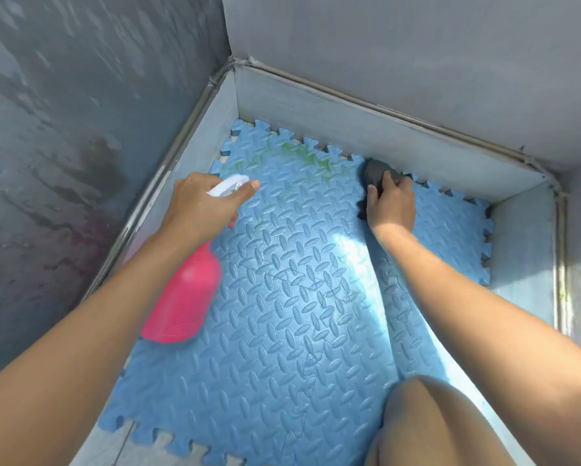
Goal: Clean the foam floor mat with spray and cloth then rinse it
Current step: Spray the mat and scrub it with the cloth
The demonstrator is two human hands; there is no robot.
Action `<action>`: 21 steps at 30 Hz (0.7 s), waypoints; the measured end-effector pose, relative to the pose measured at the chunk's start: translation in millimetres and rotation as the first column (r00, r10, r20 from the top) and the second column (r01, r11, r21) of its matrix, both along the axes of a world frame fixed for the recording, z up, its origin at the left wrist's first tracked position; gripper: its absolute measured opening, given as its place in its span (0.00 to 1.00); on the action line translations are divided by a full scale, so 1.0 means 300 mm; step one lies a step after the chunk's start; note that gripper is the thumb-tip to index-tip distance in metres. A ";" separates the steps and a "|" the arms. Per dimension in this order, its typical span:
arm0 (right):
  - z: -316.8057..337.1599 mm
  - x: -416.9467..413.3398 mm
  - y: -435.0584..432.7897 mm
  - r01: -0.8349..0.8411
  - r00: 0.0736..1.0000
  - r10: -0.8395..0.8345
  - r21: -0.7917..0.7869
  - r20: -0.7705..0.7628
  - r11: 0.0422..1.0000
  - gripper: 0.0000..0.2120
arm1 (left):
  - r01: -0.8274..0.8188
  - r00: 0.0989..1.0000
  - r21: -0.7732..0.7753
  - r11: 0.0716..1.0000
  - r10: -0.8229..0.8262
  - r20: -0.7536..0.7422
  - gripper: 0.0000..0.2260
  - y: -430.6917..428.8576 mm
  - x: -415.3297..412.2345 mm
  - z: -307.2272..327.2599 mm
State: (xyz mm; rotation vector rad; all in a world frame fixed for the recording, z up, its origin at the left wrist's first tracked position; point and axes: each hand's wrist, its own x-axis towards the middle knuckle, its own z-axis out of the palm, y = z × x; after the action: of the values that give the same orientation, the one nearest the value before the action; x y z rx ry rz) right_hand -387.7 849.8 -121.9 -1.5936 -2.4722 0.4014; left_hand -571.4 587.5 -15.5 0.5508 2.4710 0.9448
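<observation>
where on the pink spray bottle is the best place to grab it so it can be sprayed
Grip the narrow neck just under the white trigger head, coming from above and behind, as the left hand does now. The pink spray bottle widens below, and the nozzle points away toward the green stains.

A grey wall stands on the left, blotched with damp-looking patches, a dark stain and a faint reddish smear low down. A second grey wall, plainer and smoother, meets it at the far corner. Below both runs a low pale-blue ledge that boxes in the floor along the left, far and right edges, its upper rim lined with a thin pale strip. On the right edge the ledge carries a small greenish mark. At the near left corner a patch of pale tiled floor shows, with a thin joint line across it.
</observation>
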 end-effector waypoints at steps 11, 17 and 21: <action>-0.015 -0.679 -0.255 -0.387 0.917 0.392 0.073 -0.072 0.919 0.16 | -0.115 0.988 0.082 0.990 0.123 -0.093 0.25 -0.233 0.031 -0.035; -0.005 -0.737 -0.370 -0.662 0.744 0.664 0.059 -0.075 0.748 0.17 | -0.077 0.986 0.123 0.989 0.094 -0.140 0.22 -0.264 0.016 -0.024; -0.004 -0.457 -0.475 -0.927 0.352 0.928 0.090 -0.122 0.364 0.14 | -0.080 0.988 0.135 0.988 0.097 -0.121 0.21 -0.269 0.021 -0.018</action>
State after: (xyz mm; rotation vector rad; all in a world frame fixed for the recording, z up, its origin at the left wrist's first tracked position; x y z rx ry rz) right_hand -524.8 707.2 -123.2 0.1172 -2.9602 0.6003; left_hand -565.2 506.7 -21.0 0.5630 2.5785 1.1445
